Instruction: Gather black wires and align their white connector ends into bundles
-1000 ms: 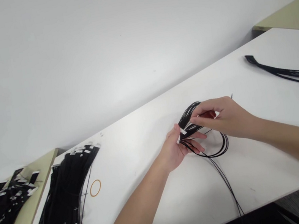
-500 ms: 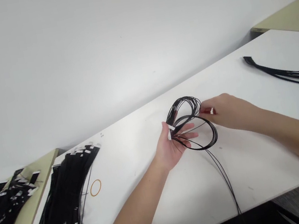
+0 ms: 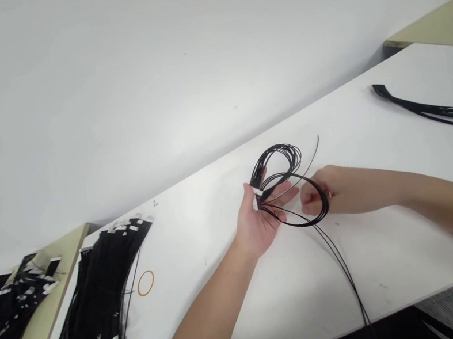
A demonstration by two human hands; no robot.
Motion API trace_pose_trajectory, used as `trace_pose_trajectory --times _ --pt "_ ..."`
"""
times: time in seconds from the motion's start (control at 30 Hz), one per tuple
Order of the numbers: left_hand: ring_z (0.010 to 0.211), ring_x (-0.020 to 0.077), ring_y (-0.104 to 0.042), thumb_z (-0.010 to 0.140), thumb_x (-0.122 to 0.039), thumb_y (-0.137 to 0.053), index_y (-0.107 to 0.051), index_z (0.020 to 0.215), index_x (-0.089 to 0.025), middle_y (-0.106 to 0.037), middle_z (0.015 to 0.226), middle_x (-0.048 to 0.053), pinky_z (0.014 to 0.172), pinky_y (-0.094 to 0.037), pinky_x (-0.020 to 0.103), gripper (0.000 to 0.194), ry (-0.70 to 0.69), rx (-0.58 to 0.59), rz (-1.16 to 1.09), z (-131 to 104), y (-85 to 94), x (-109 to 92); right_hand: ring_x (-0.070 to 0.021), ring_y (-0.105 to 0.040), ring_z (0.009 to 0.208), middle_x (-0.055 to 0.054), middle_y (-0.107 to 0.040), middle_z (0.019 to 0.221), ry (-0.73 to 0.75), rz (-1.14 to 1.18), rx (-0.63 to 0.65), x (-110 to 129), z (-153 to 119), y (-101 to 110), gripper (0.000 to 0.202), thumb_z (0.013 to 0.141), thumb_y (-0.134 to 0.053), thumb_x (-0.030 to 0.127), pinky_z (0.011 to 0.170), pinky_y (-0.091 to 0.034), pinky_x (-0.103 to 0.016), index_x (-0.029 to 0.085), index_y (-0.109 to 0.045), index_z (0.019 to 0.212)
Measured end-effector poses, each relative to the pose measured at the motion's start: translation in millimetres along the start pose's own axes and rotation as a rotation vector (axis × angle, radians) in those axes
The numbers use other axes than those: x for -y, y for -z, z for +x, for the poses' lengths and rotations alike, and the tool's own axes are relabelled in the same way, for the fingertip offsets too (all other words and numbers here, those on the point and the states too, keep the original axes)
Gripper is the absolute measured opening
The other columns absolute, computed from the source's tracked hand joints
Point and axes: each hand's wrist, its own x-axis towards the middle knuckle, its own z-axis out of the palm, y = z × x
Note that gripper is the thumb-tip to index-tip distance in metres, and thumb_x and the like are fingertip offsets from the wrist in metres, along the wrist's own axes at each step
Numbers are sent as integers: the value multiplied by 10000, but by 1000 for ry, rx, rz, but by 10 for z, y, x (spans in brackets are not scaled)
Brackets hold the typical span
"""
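A black wire harness (image 3: pixel 280 151) is in my left hand (image 3: pixel 253 223), pinched between the thumb and palm at its small white connectors (image 3: pixel 255 202), while the other fingers stretch out behind the wires. The wires bend into two loops to the right of the connectors. One thin wire end (image 3: pixel 315 153) sticks up alone, and a few long wires (image 3: pixel 343 263) trail down past the table's front edge. My right hand (image 3: pixel 322 193) is at the lower loop with its fingers curled closed. The loop crosses in front of these fingers, and what they hold, if anything, is hidden.
A thick pile of black cables (image 3: pixel 96 303) with white ends lies on the white table (image 3: pixel 252 317) at left. Beside it is an orange rubber band (image 3: pixel 145 283). More cables (image 3: pixel 4 325) cover a pale board further left. Another black bundle (image 3: pixel 444 110) lies at right.
My right hand has moved down from the upper loop's edge to the lower loop, its fingers curling. One thin wire now stands free, pointing up right. My left hand keeps its hold.
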Motion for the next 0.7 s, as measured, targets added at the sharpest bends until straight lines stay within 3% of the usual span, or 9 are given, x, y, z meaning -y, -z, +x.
trace_pose_trajectory --times 0.1,0.37,0.7 --pt "990 272 -621 872 -542 -388 -389 1378 -303 -659 1004 101 482 -431 200 559 5 -10 -2 -2 -7 -4 -83 -345 536 15 -430 580 21 -1 79 38 -7 -7 242 812 -488 342 471 -259 -219 159 -505 654" --pt "982 262 -626 871 -541 -397 -354 1392 -340 -662 1011 95 487 -438 197 561 -5 6 3 -11 5 3 -95 -440 608 10 -563 667 74 -24 63 20 34 -48 183 788 -543 345 520 -340 -201 177 -592 736" --pt "1014 259 -613 882 -546 -367 -317 1409 -352 -665 1025 85 485 -426 190 564 6 -1 26 -19 -2 -16 -78 -405 573 31 -508 638 43 20 95 24 13 0 150 812 -521 305 490 -314 -191 183 -536 725"
